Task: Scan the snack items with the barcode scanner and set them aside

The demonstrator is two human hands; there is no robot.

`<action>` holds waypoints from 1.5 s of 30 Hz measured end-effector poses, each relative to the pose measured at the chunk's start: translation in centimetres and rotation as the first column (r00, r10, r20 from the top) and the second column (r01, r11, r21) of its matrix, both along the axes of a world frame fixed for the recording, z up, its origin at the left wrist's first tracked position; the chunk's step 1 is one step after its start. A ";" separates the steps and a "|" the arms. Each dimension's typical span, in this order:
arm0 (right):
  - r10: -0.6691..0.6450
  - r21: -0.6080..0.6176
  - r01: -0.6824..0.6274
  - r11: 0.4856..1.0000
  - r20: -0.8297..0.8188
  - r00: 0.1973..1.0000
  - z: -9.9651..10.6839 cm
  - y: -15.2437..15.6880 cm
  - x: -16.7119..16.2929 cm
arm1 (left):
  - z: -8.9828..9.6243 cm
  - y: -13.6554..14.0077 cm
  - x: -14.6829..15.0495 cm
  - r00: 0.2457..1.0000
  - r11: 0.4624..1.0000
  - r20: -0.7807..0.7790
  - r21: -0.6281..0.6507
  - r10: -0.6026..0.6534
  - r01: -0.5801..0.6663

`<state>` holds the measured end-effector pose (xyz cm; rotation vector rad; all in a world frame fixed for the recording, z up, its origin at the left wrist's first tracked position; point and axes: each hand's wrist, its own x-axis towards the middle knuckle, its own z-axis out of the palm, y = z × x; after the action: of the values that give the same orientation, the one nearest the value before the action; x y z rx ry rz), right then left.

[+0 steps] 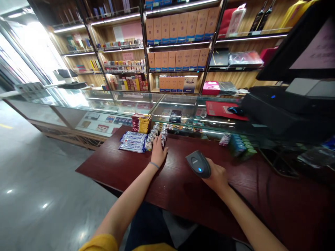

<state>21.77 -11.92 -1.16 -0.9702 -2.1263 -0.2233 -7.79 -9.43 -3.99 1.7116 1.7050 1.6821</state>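
Note:
My right hand (217,177) is wrapped round the handle of a dark grey barcode scanner (198,164). A blue light glows on top of the scanner, and its head points left above the brown table. At the near end of rows of small silver-capped bottles (148,143), my left hand (158,152) rests with fingers stretched forward and thumb apart. Its fingertips touch or nearly touch the nearest bottles, which they partly cover. Left of the bottles lie blue-and-white wrapped packets (133,142) in a row. Behind those packets stands a stack of red and yellow packets (141,123).
A single small bottle (225,139) and a group of green-blue boxes (242,146) stand on the right. Beyond are a dark point-of-sale machine (282,108), a red mat (225,110) with a mouse (235,110), and a glass counter (123,101). A phone-like dark object (278,163) lies right.

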 end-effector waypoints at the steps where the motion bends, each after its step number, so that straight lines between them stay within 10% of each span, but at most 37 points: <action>1: 0.006 0.002 -0.006 1.000 0.000 1.000 0.0 0.0 0.0 | -0.1 0.1 0.0 1.000 1.000 -0.001 0.000 -0.007 0.007; 12: -0.026 -0.010 0.027 1.000 0.017 1.000 0.0 -0.2 0.0 | 0.5 0.1 -0.2 0.945 0.991 0.304 -0.019 -0.119 0.131; 18: -0.017 -0.036 0.018 0.999 0.025 1.000 0.5 -0.4 0.2 | 1.6 -0.7 0.1 0.539 0.866 0.781 0.005 -0.315 0.499; 22: 0.101 -0.081 -0.094 0.992 0.092 0.991 1.3 -0.5 0.5 | 1.7 -0.8 -0.3 0.402 0.813 0.856 0.038 -0.326 0.580; 45: 0.222 -0.052 -0.216 0.975 0.154 0.963 1.9 -0.5 0.6 | 2.4 -1.4 -0.9 0.286 0.789 0.925 0.025 -0.251 0.614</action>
<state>22.33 -12.45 0.70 -0.7492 -2.3706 -0.1571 -8.72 -10.87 -1.62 0.6708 0.7685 1.4294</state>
